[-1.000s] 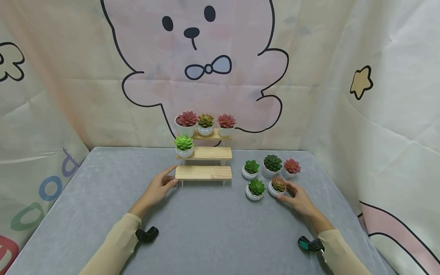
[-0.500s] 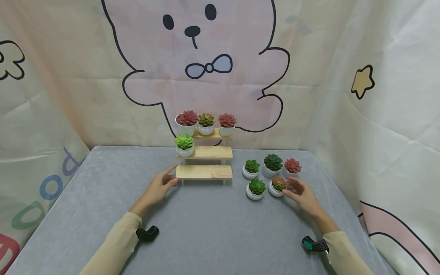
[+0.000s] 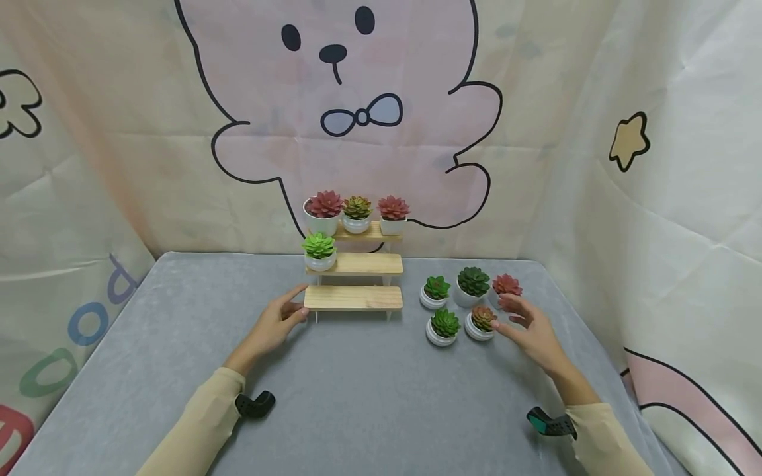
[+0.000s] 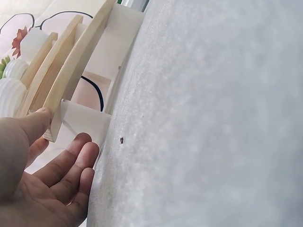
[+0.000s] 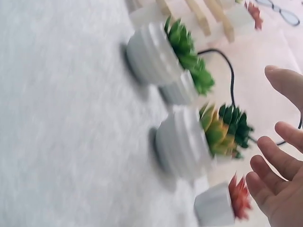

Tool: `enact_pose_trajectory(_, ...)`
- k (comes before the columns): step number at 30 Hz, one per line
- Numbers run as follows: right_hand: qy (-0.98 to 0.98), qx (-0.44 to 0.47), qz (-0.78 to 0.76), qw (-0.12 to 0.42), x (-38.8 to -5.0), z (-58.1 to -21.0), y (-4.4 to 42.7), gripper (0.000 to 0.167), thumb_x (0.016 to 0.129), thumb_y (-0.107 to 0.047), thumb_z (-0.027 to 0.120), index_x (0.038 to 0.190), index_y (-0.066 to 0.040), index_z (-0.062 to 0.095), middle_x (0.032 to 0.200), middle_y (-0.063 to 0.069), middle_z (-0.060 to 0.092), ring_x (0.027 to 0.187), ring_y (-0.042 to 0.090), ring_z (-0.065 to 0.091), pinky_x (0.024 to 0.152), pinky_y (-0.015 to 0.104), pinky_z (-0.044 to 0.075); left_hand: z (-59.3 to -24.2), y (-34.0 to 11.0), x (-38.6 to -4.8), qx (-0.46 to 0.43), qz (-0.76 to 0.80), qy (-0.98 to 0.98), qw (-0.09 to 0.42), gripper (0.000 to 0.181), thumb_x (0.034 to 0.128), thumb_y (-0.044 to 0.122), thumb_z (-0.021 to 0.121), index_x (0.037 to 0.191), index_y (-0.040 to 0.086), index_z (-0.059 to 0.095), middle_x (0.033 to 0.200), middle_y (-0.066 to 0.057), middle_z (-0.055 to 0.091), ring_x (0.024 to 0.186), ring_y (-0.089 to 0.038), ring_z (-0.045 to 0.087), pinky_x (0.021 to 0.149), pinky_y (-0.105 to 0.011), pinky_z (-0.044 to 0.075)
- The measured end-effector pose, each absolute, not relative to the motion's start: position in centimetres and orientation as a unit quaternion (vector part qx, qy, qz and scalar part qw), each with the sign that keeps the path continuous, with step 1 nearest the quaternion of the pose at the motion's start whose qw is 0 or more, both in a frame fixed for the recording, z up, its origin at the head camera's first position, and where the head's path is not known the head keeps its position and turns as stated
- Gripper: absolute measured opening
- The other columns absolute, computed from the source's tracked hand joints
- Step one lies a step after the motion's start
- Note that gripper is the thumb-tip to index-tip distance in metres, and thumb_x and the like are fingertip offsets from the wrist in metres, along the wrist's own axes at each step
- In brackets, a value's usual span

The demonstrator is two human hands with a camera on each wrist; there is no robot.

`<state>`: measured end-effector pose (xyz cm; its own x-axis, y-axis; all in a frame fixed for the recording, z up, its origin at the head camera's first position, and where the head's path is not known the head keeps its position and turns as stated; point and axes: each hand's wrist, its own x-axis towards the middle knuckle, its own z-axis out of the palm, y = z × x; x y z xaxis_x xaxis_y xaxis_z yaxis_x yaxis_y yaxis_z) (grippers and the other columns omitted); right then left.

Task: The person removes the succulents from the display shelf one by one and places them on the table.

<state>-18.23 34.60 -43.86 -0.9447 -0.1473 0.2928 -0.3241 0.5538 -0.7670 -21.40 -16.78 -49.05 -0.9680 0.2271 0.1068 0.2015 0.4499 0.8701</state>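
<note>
In the head view my left hand (image 3: 270,330) grips the left end of the lowest board (image 3: 354,299) of a three-step wooden stand; in the left wrist view the thumb and a finger lie against that board's end (image 4: 71,71), the other fingers loosely bent. My right hand (image 3: 532,337) is over the table, fingers spread and holding nothing, just right of an orange-green succulent in a white pot (image 3: 479,322). In the right wrist view that pot (image 5: 182,144) stands apart from the fingers. The red succulent (image 3: 507,287) is partly behind the right hand.
Green succulents in white pots (image 3: 436,292) (image 3: 473,283) (image 3: 443,327) stand around the orange-green one. On the top step are two red succulents (image 3: 324,213) (image 3: 393,216) and a yellow-green one (image 3: 356,215); a bright green one (image 3: 319,253) sits at the middle step's left. Behind hangs a printed curtain.
My right hand has let go of the orange-green succulent's pot and moved slightly right and up, its fingers spreading. The left hand and the stand have not moved.
</note>
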Motion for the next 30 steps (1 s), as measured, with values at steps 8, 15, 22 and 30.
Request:
enact_pose_trajectory(8, -0.872, 0.173, 0.443, 0.115, -18.4, -42.5, 32.1, 0.052, 0.091, -0.004, 0.074, 0.139, 0.002, 0.055, 0.128, -0.012, 0.058, 0.113, -0.013, 0.052, 0.093, 0.011, 0.046, -48.9, -16.6, -21.4, 0.128, 0.512, 0.849, 0.01, 0.057, 0.1046, 0.016, 0.057, 0.157, 0.007, 0.035, 0.127, -0.032, 0.065, 0.106, -0.036, 0.071, 0.087, -0.047, 0.057)
enact_pose_trajectory(15, -0.862, 0.209, 0.446, 0.12, -18.8, -42.1, 30.5, 0.048, 0.091, 0.001, 0.071, 0.137, -0.002, 0.058, 0.128, -0.011, 0.06, 0.109, -0.011, 0.057, 0.092, 0.018, 0.05, -48.5, -16.4, -21.4, 0.135, 0.521, 0.843, 0.007, 0.059, 0.1043, 0.014, 0.057, 0.157, 0.003, 0.034, 0.126, -0.033, 0.065, 0.105, -0.038, 0.071, 0.087, -0.049, 0.057)
enact_pose_trajectory(22, -0.855, 0.217, 0.462, 0.094, -19.2, -41.4, 28.6, 0.044, 0.094, -0.004, 0.069, 0.137, -0.004, 0.059, 0.13, 0.008, 0.064, 0.11, -0.009, 0.056, 0.088, 0.015, 0.051, -48.8, -16.6, -21.4, 0.135, 0.523, 0.841, 0.0, 0.058, 0.104, 0.011, 0.056, 0.157, 0.001, 0.033, 0.125, -0.034, 0.065, 0.104, -0.04, 0.071, 0.085, -0.048, 0.057)
enact_pose_trajectory(30, -0.862, 0.223, 0.452, 0.056, -19.5, -40.8, 26.1, 0.045, 0.097, -0.009, 0.068, 0.14, -0.006, 0.056, 0.137, 0.022, 0.06, 0.122, 0.01, 0.055, 0.097, 0.037, 0.052, -49.1, -16.8, -21.4, 0.137, 0.521, 0.843, 0.0, 0.057, 0.1038, 0.012, 0.057, 0.156, 0.003, 0.036, 0.123, -0.032, 0.067, 0.103, -0.037, 0.072, 0.083, -0.042, 0.057)
